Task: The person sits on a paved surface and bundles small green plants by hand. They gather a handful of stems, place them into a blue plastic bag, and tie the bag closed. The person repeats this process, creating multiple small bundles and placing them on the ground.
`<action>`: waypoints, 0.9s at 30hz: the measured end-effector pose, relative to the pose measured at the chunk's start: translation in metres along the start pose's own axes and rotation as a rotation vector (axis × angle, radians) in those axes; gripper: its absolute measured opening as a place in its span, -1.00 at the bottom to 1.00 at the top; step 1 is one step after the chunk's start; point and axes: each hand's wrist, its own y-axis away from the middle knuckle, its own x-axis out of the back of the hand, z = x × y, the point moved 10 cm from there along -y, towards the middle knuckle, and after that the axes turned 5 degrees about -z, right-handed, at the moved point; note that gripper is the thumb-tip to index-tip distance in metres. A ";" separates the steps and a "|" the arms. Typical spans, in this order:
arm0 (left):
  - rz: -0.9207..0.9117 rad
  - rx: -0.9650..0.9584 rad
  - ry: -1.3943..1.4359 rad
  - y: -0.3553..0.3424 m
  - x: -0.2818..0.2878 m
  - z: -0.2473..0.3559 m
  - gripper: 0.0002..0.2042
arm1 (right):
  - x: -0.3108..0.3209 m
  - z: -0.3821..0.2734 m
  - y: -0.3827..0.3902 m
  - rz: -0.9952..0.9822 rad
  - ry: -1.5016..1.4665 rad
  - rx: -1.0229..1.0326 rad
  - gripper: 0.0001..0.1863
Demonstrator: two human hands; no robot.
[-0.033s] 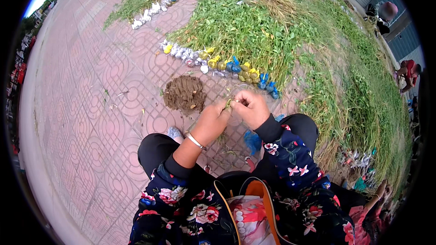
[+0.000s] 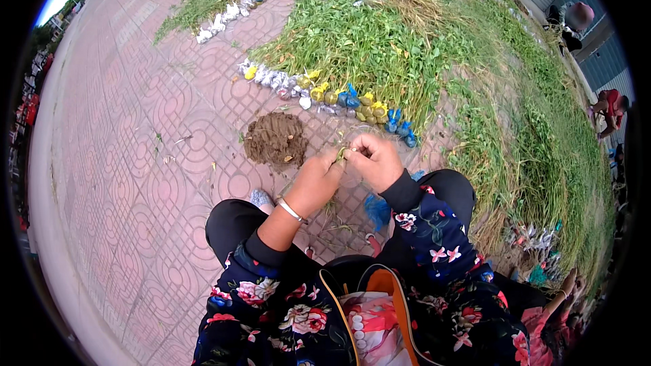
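So both hands meet just above the middle of the frame: the left hand (image 2: 313, 181) and the right hand (image 2: 375, 160) are pinched together on a small green seedling (image 2: 341, 154), fingers narrow and closed around it, the sprig poking out between the fingertips. Compared with the other frame, which is the same instant, nothing has shifted at all, hands and plant sit in the same spot. A silver bangle (image 2: 290, 209) sits on the left wrist. Just upper left of the hands there's a brown soil pile (image 2: 274, 138) on the paved ground (image 2: 135, 163). Above that runs a row of little soil-filled bags (image 2: 325, 95), blue, yellow and clear, at the foot of a big heap of green seedlings (image 2: 380, 41). A blue bag (image 2: 377, 209) lies by the right knee
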 end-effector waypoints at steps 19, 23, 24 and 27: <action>-0.305 0.185 0.522 0.001 -0.012 -0.015 -0.84 | -0.007 -0.021 -0.013 -0.128 -0.012 0.175 -0.84; -0.329 0.167 0.526 0.000 -0.005 -0.014 -0.84 | -0.007 -0.042 -0.015 -0.034 0.083 0.357 -0.85; -0.324 0.157 0.537 0.000 -0.005 -0.014 -0.84 | -0.008 -0.047 -0.012 -0.024 0.163 0.378 -0.86; -0.271 0.187 0.531 0.000 -0.004 -0.019 -0.81 | -0.014 -0.041 -0.015 -0.113 0.250 0.277 -0.89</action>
